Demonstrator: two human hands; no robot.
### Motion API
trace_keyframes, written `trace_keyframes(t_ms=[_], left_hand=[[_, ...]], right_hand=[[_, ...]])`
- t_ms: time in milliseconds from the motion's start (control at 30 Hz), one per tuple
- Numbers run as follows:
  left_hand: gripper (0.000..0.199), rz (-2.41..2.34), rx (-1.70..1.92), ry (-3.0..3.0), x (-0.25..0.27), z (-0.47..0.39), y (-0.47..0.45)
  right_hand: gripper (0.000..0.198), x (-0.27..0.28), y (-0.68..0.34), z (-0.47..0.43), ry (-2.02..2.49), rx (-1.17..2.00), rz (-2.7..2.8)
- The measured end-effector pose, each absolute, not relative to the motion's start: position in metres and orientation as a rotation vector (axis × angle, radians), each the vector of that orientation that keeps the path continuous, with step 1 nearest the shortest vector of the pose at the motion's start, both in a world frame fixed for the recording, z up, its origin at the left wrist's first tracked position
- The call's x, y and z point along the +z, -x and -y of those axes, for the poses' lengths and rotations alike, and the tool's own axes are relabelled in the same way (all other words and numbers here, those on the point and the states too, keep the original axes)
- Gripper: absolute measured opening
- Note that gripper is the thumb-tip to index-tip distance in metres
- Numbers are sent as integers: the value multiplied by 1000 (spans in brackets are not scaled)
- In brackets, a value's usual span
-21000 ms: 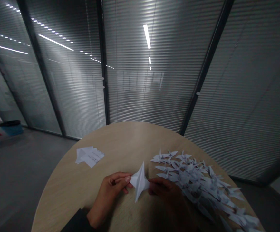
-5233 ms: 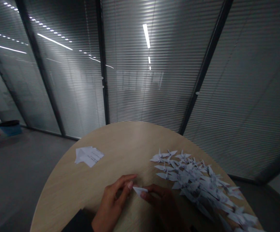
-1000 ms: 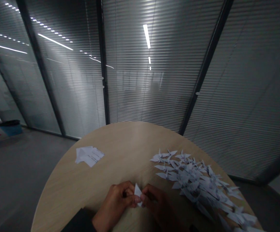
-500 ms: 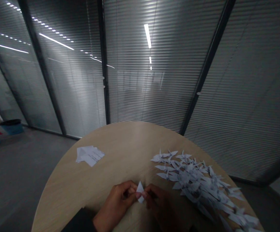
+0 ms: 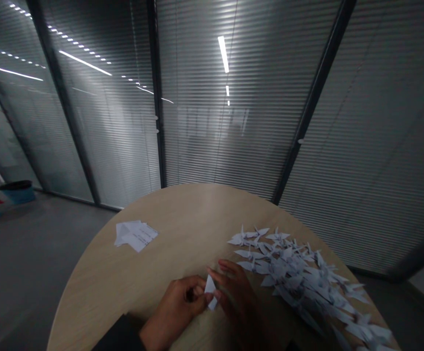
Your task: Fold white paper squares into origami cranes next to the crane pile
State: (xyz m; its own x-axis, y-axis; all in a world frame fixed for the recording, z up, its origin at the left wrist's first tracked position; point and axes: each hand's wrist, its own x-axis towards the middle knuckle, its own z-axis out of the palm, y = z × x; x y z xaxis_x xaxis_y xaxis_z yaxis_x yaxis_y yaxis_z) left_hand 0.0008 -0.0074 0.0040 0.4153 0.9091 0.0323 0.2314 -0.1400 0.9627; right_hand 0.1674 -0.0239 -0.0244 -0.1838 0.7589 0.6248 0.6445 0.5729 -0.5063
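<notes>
Between my two hands, near the front of the round table (image 5: pixel 182 219), is a small piece of folded white paper (image 5: pixel 210 286) with a pointed top. My left hand (image 5: pixel 180 302) pinches its left side between thumb and finger. My right hand (image 5: pixel 235 290) is at its right side, the thumb touching the paper low down. One right fingertip lies by the upper edge, and the other fingers are raised and spread. The finer folds are too small to make out.
A large heap of folded white paper cranes (image 5: pixel 292 268) covers the table's right side. Several flat white paper sheets (image 5: pixel 136 235), some printed, lie at the left. Glass panels with blinds (image 5: pixel 230 136) stand behind the table. A blue bin (image 5: pixel 18 192) stands on the floor at far left.
My right hand has loosened its pinch; its fingers have lifted and reached up beside the paper's tip. The folded paper has tilted slightly left. My left hand has barely moved.
</notes>
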Motion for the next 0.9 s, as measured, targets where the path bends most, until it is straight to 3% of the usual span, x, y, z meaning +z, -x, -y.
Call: trace_keyframes(t_ms=[567,900], left_hand=[[33,-781,715,-1396,6,5,1],[41,-655,654,-1015,12,15,2]], right_hand=[[17,-13,-171,27,1052,313,1804],[26,-4,-167,33,1059,376,1702]])
